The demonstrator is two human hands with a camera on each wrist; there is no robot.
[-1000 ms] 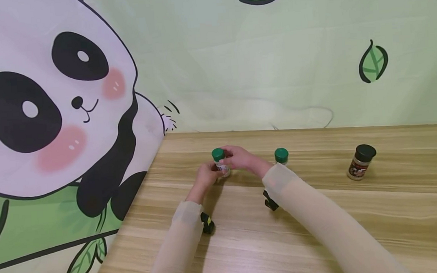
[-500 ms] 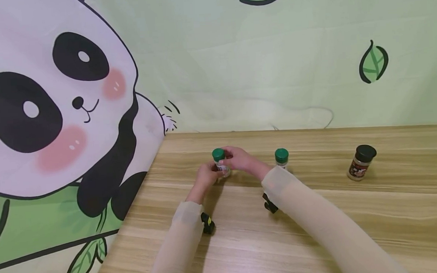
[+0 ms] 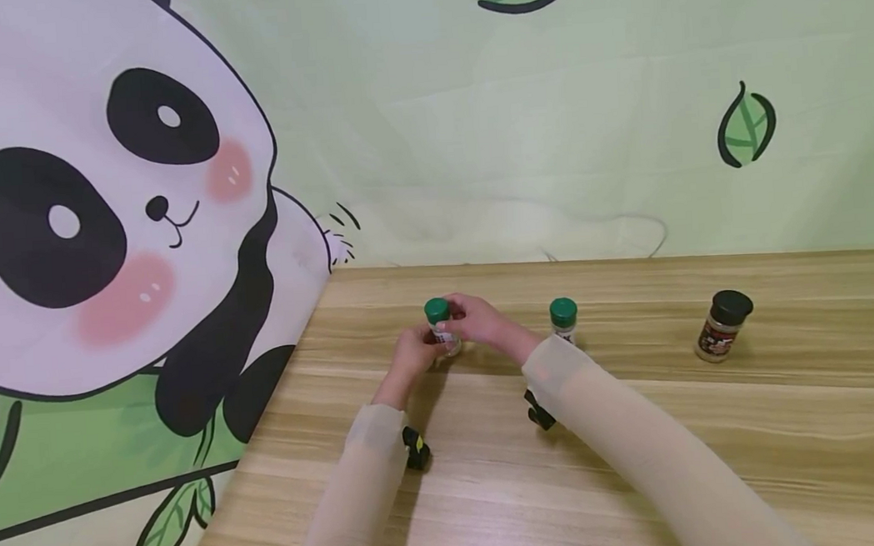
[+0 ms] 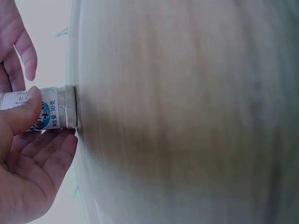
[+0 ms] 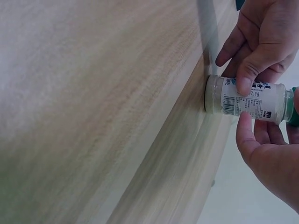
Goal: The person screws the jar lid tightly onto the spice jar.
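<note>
A small clear spice jar (image 3: 447,339) with a green cap (image 3: 437,310) and a printed white label stands upright at the table's left, its base at the tabletop. My left hand (image 3: 413,351) holds the lower body, thumb across the label (image 4: 52,112) in the left wrist view. Higher up, my right hand (image 3: 477,317) grips around the cap and neck, its fingers curled near the green cap in the right wrist view, where the jar (image 5: 245,100) lies sideways across the picture. Past my right wrist stands another green-capped jar (image 3: 563,315), its lower part hidden by my sleeve.
A larger jar (image 3: 720,331) with a black lid and dark label stands further right on the wooden table (image 3: 480,487). Behind the table hangs a pale green cloth (image 3: 429,140) with leaf prints; a panda print (image 3: 199,187) covers the left side. Black wrist devices (image 3: 416,450) sit under both sleeves.
Both hands stay on the spice jar in nearly the same place. My right sleeve has shifted slightly left, so a little more of the second green-capped jar shows.
</note>
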